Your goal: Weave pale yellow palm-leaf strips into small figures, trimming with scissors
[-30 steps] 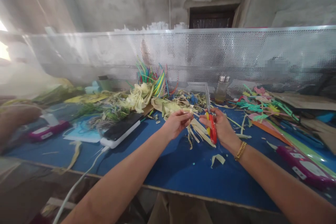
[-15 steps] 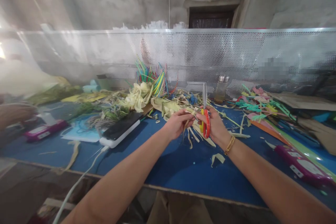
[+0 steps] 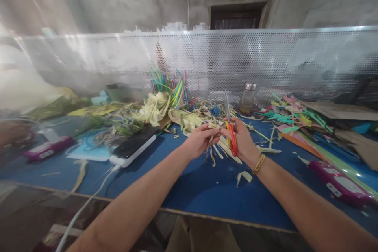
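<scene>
My left hand (image 3: 201, 140) is closed in a pinch on a pale strip of dried husk (image 3: 214, 125), with thin loose ends hanging below the fingers. Close beside it, my right hand (image 3: 242, 138) grips scissors (image 3: 233, 138) with red and yellow handles, their blades pointing up and away. Its thumb and fingertips also meet near the strip, but I cannot tell whether they touch it. Behind both hands lie pale green husks (image 3: 189, 120) and a bunched husk heap (image 3: 156, 106). A curled scrap (image 3: 244, 178) rests nearer the front edge.
A black and white power bank (image 3: 134, 147) with a cable lies to the left. Purple devices (image 3: 339, 185) (image 3: 49, 148) sit at either side. A glass bottle (image 3: 248, 98) stands before the perforated metal screen (image 3: 189, 55). Coloured strips (image 3: 295, 116) cover the right. Another person's blurred hand (image 3: 14, 136) is far left.
The scissors have tilted, their blades swinging a little to the left. Both hands stay almost in place, close together. The whole view has shifted slightly.
</scene>
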### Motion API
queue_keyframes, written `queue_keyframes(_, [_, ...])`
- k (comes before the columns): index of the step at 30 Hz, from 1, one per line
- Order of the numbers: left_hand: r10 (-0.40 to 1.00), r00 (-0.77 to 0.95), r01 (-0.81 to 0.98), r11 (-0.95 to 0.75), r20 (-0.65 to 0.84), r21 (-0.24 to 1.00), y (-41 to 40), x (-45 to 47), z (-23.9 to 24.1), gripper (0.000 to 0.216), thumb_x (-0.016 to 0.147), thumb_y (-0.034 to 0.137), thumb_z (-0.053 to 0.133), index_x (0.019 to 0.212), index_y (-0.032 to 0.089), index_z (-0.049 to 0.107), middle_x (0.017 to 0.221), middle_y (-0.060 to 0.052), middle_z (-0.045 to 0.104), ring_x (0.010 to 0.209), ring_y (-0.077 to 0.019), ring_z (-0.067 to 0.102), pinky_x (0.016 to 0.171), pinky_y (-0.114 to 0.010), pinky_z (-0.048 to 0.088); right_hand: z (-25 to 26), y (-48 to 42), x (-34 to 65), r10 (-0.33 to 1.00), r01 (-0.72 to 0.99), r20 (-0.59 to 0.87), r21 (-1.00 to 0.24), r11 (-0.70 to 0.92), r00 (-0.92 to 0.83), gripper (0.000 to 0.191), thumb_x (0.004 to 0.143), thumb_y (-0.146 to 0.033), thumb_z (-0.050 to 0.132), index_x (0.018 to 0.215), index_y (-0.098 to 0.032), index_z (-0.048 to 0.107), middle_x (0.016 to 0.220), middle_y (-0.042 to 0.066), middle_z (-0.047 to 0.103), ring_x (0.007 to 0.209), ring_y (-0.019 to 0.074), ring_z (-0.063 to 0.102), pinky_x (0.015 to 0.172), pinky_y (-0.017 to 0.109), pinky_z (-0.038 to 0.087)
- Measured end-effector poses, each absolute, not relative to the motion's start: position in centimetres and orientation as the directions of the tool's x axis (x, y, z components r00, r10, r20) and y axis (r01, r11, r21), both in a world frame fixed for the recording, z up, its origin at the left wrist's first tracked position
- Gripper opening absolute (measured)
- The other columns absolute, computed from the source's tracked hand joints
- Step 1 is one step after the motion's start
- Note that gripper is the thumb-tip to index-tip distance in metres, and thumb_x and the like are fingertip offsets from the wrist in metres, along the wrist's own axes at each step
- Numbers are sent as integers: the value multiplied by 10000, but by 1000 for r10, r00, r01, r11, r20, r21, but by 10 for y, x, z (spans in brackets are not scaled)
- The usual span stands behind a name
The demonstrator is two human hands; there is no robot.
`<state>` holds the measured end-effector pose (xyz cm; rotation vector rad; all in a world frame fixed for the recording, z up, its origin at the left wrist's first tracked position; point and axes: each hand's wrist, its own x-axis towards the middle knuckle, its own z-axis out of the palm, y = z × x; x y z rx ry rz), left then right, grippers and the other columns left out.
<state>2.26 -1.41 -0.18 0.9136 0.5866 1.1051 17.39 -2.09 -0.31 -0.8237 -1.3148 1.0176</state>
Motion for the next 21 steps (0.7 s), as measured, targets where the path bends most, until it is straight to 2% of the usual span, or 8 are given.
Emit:
queue_keyframes(4, [941,335,-491,141,37,860,-15,25,-2,185,636,116,778,741,115,626,703,-15,652,665,-76,624,655,-174,514,1,-27,174,919,-16,392,-920,392,-30,431,655,-371,697,1020,-246,506,798,-2,623,685,159,592,659,302,473])
queue_keyframes(11, [931,357,-494,118,77,862,-16,28,-3,180,659,106,749,788,120,625,687,-9,636,613,-69,602,605,-171,508,2,-27,174,914,-27,404,-914,404,-11,413,663,-360,681,1022,-251,508,762,-6,602,626,144,551,613,295,457])
queue_keyframes(16, [935,345,-510,115,81,853,-16,29,-2,156,681,97,726,778,125,607,676,-4,623,609,-74,605,663,-200,528,0,-26,176,917,14,399,-917,399,12,438,675,-379,668,1054,-246,496,807,5,607,571,127,512,509,266,404])
queue_keyframes(21, [938,340,-528,133,65,838,-15,30,-3,162,687,82,717,775,127,588,704,-12,629,616,-79,608,692,-221,533,-2,-25,177,915,7,404,-915,404,2,439,677,-359,678,1062,-244,501,805,1,610,523,107,475,512,272,408])
